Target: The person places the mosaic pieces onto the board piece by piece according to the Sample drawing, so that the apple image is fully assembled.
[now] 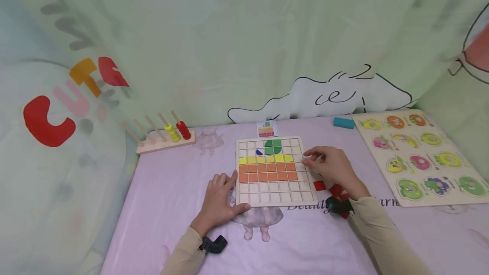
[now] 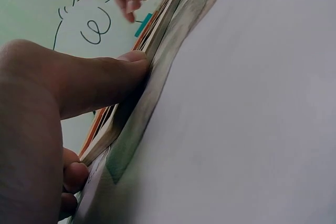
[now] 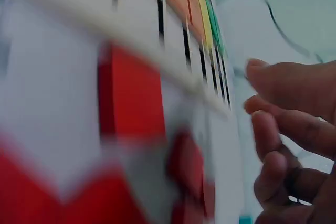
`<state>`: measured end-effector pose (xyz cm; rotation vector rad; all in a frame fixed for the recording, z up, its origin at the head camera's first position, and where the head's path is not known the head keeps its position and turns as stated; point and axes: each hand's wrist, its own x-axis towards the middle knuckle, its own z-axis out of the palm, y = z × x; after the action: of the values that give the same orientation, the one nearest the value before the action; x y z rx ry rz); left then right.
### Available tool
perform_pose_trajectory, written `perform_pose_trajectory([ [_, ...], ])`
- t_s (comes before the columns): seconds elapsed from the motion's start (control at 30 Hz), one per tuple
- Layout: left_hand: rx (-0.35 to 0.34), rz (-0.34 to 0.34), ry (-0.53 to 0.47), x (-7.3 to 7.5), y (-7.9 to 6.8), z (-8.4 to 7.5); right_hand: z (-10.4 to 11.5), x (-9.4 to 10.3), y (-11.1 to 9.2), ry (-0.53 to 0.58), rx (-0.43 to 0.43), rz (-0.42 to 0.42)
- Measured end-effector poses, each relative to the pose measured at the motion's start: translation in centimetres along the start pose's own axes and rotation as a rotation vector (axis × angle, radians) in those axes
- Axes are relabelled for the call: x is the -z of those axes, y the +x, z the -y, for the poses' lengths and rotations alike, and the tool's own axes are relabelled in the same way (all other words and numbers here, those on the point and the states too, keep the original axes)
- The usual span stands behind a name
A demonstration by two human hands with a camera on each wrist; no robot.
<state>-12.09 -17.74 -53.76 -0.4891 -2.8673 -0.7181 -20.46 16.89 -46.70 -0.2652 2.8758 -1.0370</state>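
Note:
A wooden grid board (image 1: 267, 192) lies on the table before me, with rows of orange tiles (image 1: 267, 172), a row of yellow pieces (image 1: 263, 159), green pieces (image 1: 273, 147) and a small blue piece (image 1: 259, 152). My left hand (image 1: 219, 198) holds its near-left corner, thumb on the front edge and fingers at the left side. Over the right edge hovers my right hand (image 1: 330, 164); its loosely bent fingers hold nothing in the right wrist view. Loose red tiles (image 1: 319, 185) lie right of the board, several partly hidden under that wrist.
Behind the board is a small pattern card (image 1: 267, 129). A peg stand (image 1: 167, 142) with yellow and red beads stands at the back left. To the right lie a teal block (image 1: 344, 122) and a fruit puzzle board (image 1: 416, 150). A printed curtain rises behind the table.

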Motion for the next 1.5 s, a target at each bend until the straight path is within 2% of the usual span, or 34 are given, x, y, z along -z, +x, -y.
perform_pose_trajectory([
  [0.17, 0.009, -0.008, -0.001, 0.0, -0.2, 0.2, -3.9, 2.3, -0.7, -0.104, -0.069, 0.075],
  [0.33, 0.01, -0.016, -0.008, 0.0, -0.4, 0.2, -5.2, 2.4, -0.9, -0.079, -0.056, 0.113],
  [0.67, 0.013, -0.003, 0.0, 0.1, -0.3, 0.0, -5.0, 2.0, -1.2, -0.061, -0.029, 0.129],
  [0.93, 0.021, -0.003, 0.0, 0.2, -0.3, -0.2, -4.4, 2.1, -1.4, -0.072, 0.068, 0.194],
  [1.27, 0.022, 0.0, -0.001, 0.2, -0.3, -0.2, -4.3, 2.0, -1.4, -0.078, 0.083, 0.242],
  [1.5, 0.009, -0.009, -0.007, 0.2, -0.2, -0.3, -4.4, 2.4, -1.4, -0.05, 0.1, 0.221],
])
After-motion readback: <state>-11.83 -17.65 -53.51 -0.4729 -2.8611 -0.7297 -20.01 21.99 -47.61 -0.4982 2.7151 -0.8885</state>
